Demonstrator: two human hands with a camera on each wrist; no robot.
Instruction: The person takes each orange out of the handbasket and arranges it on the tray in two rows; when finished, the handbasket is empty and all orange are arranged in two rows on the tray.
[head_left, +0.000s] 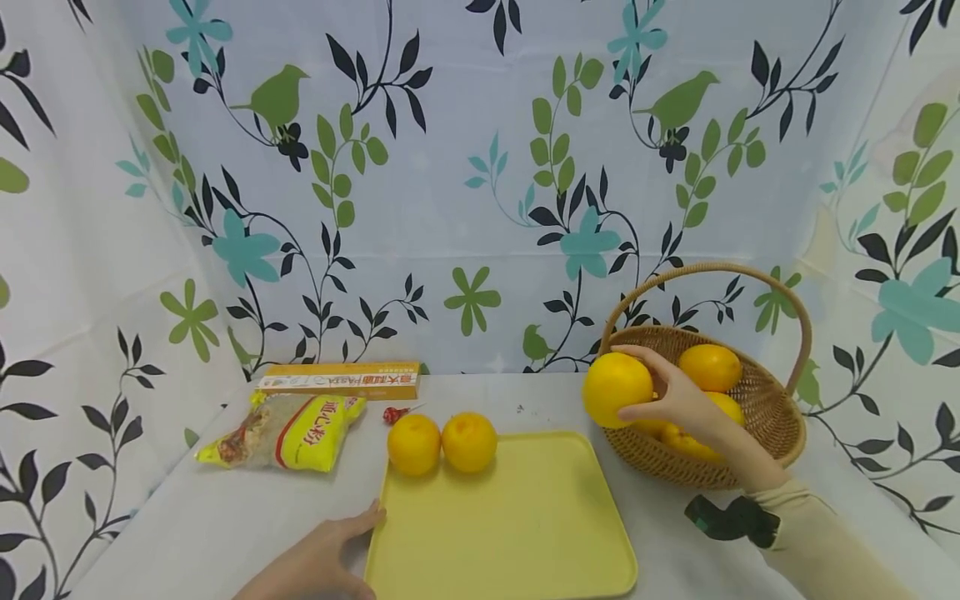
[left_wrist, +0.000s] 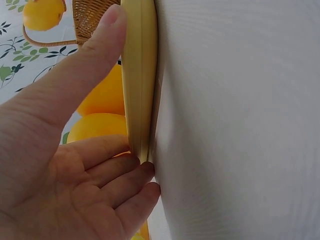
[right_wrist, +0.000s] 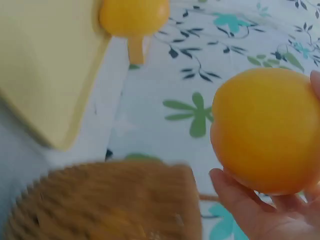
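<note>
An orange point(head_left: 617, 392) rests in your right hand point(head_left: 678, 404) at the left side of the wicker basket point(head_left: 776, 408), your fingers curled over its far side and thumb against the near one. Blur in the right wrist view makes it hard to tell whether fruit and rim touch. Your left hand point(head_left: 318, 550) meets the yellow tray point(head_left: 502, 533) at its left edge, thumb spread wide of the fingers; two more oranges point(head_left: 469, 442) sit side by side in its far left corner. The held orange should prove firm, fairly weighty and smooth enough to slip or roll; grip it round its widest part, thumb opposing fingers, and squeeze lightly, as it could bruise.
</note>
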